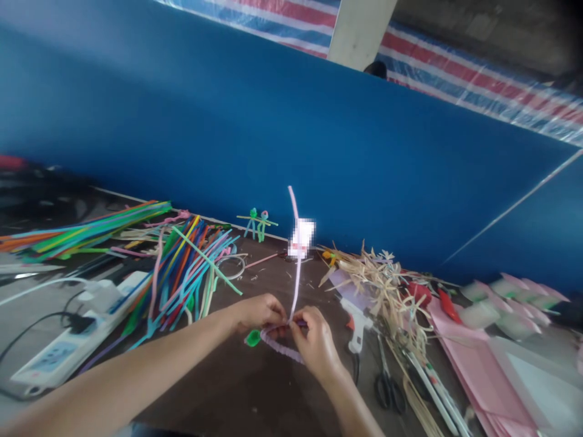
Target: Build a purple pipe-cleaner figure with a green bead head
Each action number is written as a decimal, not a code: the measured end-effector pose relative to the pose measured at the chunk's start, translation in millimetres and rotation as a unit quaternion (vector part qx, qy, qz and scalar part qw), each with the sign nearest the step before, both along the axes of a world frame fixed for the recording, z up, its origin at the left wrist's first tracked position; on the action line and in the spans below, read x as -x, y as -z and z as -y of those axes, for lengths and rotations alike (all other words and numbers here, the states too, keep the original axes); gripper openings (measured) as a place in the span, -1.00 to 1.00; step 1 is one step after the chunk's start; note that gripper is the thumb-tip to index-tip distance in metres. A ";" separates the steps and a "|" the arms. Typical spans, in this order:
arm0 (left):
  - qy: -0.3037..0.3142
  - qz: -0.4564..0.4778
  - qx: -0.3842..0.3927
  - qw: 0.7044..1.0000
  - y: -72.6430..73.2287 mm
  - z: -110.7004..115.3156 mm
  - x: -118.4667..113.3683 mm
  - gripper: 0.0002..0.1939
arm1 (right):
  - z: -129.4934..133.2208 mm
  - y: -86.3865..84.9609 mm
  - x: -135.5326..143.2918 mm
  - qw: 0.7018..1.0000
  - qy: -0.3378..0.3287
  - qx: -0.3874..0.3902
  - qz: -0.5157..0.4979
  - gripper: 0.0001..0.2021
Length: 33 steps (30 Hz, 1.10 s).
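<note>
A curved purple pipe-cleaner piece [283, 350] hangs between my hands over the dark table. From the meeting point of my fingers a pale lilac stem [297, 276] rises upright. My left hand [264, 312] is closed, its fingertips pinching the purple piece near the base of the stem. Just to its right, my right hand [315, 338] pinches the same piece, thumb against fingers. A small green ball [252, 338] sits beside the left end of the curve. The exact contact between fingertips and stem is too small to make out.
Colourful pipe cleaners [182, 273] and a white power strip [50, 358] lie left. At right are a glue gun [358, 325], black-handled scissors [389, 388], dried straw flowers [378, 279] and pink sheets [478, 370]. Two small green figures [257, 226] stand near the blue partition [255, 133].
</note>
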<state>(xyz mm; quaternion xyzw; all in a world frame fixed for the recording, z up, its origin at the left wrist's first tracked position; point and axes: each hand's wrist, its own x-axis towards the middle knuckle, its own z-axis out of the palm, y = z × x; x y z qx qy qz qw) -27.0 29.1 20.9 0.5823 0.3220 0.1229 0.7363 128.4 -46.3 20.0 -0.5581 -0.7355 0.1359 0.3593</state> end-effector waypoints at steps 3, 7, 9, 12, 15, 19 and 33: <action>-0.010 -0.004 0.017 1.000 3.7 -0.2 -0.2 -0.88 | 1.0 1.0 0.3 1.000 -0.007 -0.002 -0.003 -0.87; -0.004 -0.003 0.040 0.999 9.3 -0.8 -0.1 -0.87 | 0.9 2.2 0.9 1.000 -0.017 -0.005 -0.002 -0.86; -0.004 -0.005 0.049 0.999 9.7 -1.0 -0.1 -0.88 | 0.2 3.3 0.9 1.000 -0.018 -0.003 0.000 -0.87; -0.004 -0.008 0.047 0.999 8.0 -1.2 -0.5 -0.90 | -0.7 6.1 0.8 1.000 -0.015 -0.003 -0.001 -0.88; 0.004 -0.001 0.050 0.999 7.8 -2.3 -0.2 -0.91 | -0.4 8.7 1.3 1.000 -0.017 -0.011 -0.008 -0.88; -0.001 0.033 0.093 0.995 12.4 -1.4 3.7 -0.94 | 0.3 0.8 2.6 0.999 -0.036 -0.023 0.006 -0.87; -0.232 0.322 0.073 0.915 13.7 27.1 32.3 -0.76 | -37.6 -100.0 49.0 0.927 -0.238 -0.063 0.284 -0.93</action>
